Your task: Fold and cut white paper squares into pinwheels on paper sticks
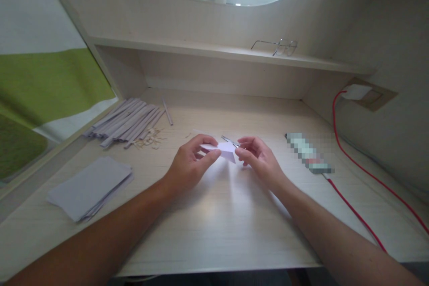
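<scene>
One small folded paper (225,150) was pinched low over the tabletop (214,214) between both hands: left hand (190,164) fingers closed on its left edge, right hand (259,159) fingers on its right. One paper stack (87,187) and one bundle of rolled strips (125,121) were seen left.

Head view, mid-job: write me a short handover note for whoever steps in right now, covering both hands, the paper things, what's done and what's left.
Left hand: pinches the left edge of a small folded paper piece, held just above the desk.
Right hand: grips the right edge of the same piece.
Scissors: on the desk just behind the hands.
Done, by the look of it: a pile of rolled paper strips far left, with trimmings beside it.
Left, probably: a stack of flat sheets near left, unrolled.
</scene>
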The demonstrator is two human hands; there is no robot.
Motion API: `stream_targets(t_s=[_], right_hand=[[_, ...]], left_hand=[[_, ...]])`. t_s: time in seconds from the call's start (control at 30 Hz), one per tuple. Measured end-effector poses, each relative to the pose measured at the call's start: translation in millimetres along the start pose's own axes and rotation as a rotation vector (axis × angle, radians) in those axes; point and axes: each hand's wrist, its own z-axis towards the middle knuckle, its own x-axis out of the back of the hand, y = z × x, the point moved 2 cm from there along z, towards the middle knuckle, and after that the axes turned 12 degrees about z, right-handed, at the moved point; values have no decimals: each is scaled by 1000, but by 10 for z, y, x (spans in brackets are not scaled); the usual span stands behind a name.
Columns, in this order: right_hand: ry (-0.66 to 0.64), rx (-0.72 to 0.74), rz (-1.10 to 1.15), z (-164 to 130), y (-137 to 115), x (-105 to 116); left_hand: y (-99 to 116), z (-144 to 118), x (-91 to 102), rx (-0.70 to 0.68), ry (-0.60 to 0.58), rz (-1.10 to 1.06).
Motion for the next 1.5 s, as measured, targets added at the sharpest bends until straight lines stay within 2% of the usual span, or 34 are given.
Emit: stream_targets(t_s=[0.07,0.13,0.2,0.27,0.37,0.47,0.57,0.77,1.0,1.1,1.23,1.37,1.5], right_hand=[[-33,143,-167,-46,-78,-5],[-130,231,-266,-100,-153,-37],[-225,237,-287,-146,-197,-79],[-266,201,-268,-174,-202,-112],[-234,194,-259,-183,-168,-127],[-156,208,-289,-175,-123,-105],[-107,167,-216,-166,-91,-84],[-99,56,29,-107,-40,-68],[-51,27,27,-86,18,-67],[-66,-54,110,-88,22,-85],[-140,-167,164,-79,21,-103],[-136,-145,176,-61,8,-98],[-104,-138,253,-48,8,-86]], left_hand=[[35,-5,7,-5,-26,-40],[56,-6,11,-15,-65,-64],[56,0,8,-17,-118,-96],[41,10,-2,-14,-178,-141],[17,23,-20,2,-236,-209],[13,27,-27,21,-239,-226],[0,26,-20,51,-210,-177],[-26,32,-17,87,-163,-146],[57,23,-8,106,-85,-110],[26,33,7,76,-61,-100],[-27,43,-2,53,-99,-89],[-14,41,-19,28,-132,-90],[-7,37,-32,79,-185,-116]])
